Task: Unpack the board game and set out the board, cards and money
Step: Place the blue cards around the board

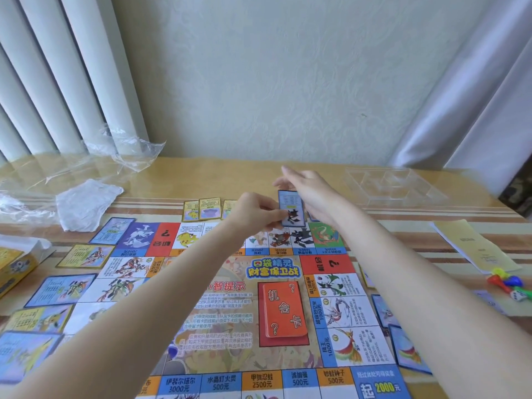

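The colourful game board (230,312) lies flat on the table. An orange card deck (283,309) sits on its centre. Over the board's far edge my left hand (256,211) pinches a blue-bordered card (291,208), held upright. My right hand (308,194) is just behind and to the right of that card, fingers stretched out and touching its top edge. Yellow cards (205,208) lie in a row beyond the board's far edge. Blue and yellow cards (62,289) line the board's left side, and blue cards (408,349) lie along its right side.
Crumpled clear wrap (86,203) lies at the back left. A clear plastic tray (394,185) stands at the back right. A yellow booklet (475,246) and coloured pawns with a die (509,283) lie at the right. The yellow game box (14,269) is at the left edge.
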Motion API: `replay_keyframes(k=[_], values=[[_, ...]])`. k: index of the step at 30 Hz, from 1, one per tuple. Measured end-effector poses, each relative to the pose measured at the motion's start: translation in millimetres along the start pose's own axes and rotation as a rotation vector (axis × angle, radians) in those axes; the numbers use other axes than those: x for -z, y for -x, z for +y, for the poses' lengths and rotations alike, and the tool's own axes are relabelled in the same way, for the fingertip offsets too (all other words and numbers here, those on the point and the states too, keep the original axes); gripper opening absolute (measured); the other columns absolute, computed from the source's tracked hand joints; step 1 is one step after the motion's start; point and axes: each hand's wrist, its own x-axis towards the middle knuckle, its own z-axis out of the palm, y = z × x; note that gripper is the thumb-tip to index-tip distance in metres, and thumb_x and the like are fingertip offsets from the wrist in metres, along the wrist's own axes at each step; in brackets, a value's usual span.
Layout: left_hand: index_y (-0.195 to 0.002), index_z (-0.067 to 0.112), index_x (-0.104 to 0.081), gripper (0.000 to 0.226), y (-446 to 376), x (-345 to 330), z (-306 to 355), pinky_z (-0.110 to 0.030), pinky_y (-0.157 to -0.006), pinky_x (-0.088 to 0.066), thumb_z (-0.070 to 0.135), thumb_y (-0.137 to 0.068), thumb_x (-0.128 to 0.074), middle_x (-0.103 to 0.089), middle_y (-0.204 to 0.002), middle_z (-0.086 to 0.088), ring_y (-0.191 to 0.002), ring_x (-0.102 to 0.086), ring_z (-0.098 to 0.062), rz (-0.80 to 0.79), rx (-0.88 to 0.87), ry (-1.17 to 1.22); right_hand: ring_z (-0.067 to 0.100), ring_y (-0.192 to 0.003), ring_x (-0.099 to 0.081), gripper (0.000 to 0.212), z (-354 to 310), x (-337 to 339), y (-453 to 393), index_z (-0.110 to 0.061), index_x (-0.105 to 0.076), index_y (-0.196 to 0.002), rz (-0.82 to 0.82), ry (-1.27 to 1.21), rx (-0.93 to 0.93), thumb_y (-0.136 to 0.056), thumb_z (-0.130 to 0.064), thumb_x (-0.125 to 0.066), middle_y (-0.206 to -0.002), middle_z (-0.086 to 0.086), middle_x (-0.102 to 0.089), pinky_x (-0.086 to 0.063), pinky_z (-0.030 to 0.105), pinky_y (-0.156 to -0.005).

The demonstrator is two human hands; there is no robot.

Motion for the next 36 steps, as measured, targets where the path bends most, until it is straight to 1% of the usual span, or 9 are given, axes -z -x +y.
replay_keyframes(k=[3,6,8,12,17,23,27,30,36], values=[[-0.082,0.006,-0.068,0.010,-5.2,9.3,-5.3,-0.019,-0.065,-0.051,0.010,-0.088,-0.061,-0.065,-0.070,-0.005,-0.063,-0.057,-0.012,0.117,0.002,0.039,0.023,-0.109,-0.055,0.035,2.6,7.1,-0.2,-0.003,-0.056,-0.119,-0.033,0.020,-0.050,-0.092,-0.024,-0.057,-0.119,0.009,-0.059,-0.044,0.033,-0.091],[-0.098,0.004,-0.069,0.019,-11.8,10.3,-7.5,-0.027,-0.071,-0.053,0.017,-0.092,-0.056,-0.069,-0.083,-0.006,-0.072,-0.062,-0.018,0.160,-0.038,-0.081,0.023,-0.080,-0.058,0.012,8.3,9.3,-0.4,-0.006,-0.063,-0.096,-0.040,0.084,-0.050,-0.084,-0.005,-0.065,-0.096,0.009,-0.067,-0.045,0.025,-0.059],[-0.115,0.012,-0.064,0.028,-15.3,7.8,-7.4,-0.025,-0.068,-0.050,0.020,-0.097,-0.046,-0.068,-0.108,-0.006,-0.080,-0.060,-0.022,0.152,-0.114,-0.329,0.019,-0.074,-0.059,0.006,10.6,12.5,-3.6,-0.010,-0.062,-0.085,0.111,0.082,-0.047,-0.085,-0.004,-0.063,-0.094,0.009,-0.067,-0.042,0.023,-0.056],[-0.142,0.025,-0.038,0.048,-23.3,-7.2,-14.3,-0.040,-0.111,-0.024,0.009,-0.097,-0.031,-0.037,-0.147,0.009,-0.136,-0.029,-0.016,-0.080,-0.288,-0.817,0.023,-0.098,-0.062,0.023,21.5,28.7,-10.2,-0.012,-0.055,-0.106,0.425,0.142,-0.095,-0.085,-0.007,-0.062,-0.113,0.009,-0.063,-0.048,0.030,-0.070],[-0.141,0.033,-0.036,0.059,-25.4,-9.5,-21.8,-0.041,-0.114,-0.005,0.003,-0.091,-0.034,-0.029,-0.149,0.021,-0.143,-0.009,-0.010,-0.129,-0.319,-1.072,0.025,-0.101,-0.060,0.040,33.8,38.8,-8.3,-0.015,-0.047,-0.121,0.358,0.339,-0.097,-0.085,-0.005,-0.063,-0.121,0.010,-0.058,-0.041,0.025,-0.056],[-0.133,0.036,-0.048,0.056,-28.4,12.1,-35.1,-0.037,-0.113,-0.008,0.003,-0.089,-0.037,-0.035,-0.149,0.012,-0.143,-0.012,-0.009,-0.083,-0.239,-0.968,0.021,-0.094,-0.059,0.036,35.1,27.4,-8.5,-0.014,-0.056,-0.117,0.253,0.378,-0.102,-0.084,-0.003,-0.063,-0.123,0.010,-0.057,-0.036,0.018,-0.051],[-0.134,0.035,-0.048,0.057,-27.9,15.9,-39.9,-0.038,-0.114,-0.009,0.002,-0.088,-0.038,-0.031,-0.151,0.008,-0.144,-0.011,-0.011,-0.060,-0.244,-0.975,0.025,-0.097,-0.061,0.035,35.0,21.6,-11.1,-0.012,-0.059,-0.115,0.267,0.309,-0.099,-0.081,-0.005,-0.067,-0.120,0.012,-0.059,-0.047,0.026,-0.068],[-0.137,0.028,-0.046,0.060,-23.3,16.3,-36.4,-0.036,-0.111,-0.026,-0.004,-0.088,-0.034,-0.038,-0.146,0.013,-0.141,-0.023,-0.014,-0.110,-0.221,-0.919,0.021,-0.088,-0.058,0.037,37.1,18.2,-10.9,-0.010,-0.058,-0.117,0.239,0.346,-0.091,-0.082,-0.006,-0.068,-0.123,0.012,-0.057,-0.045,0.021,-0.059],[-0.135,0.022,-0.050,0.058,-21.9,16.6,-33.0,-0.034,-0.096,-0.044,-0.006,-0.089,-0.030,-0.044,-0.144,0.008,-0.128,-0.044,-0.020,-0.123,-0.230,-0.879,0.026,-0.113,-0.051,0.043,43.8,11.5,-9.9,-0.005,-0.055,-0.121,0.209,0.579,-0.036,-0.082,-0.015,-0.070,-0.124,0.012,-0.051,-0.041,0.030,-0.092]])
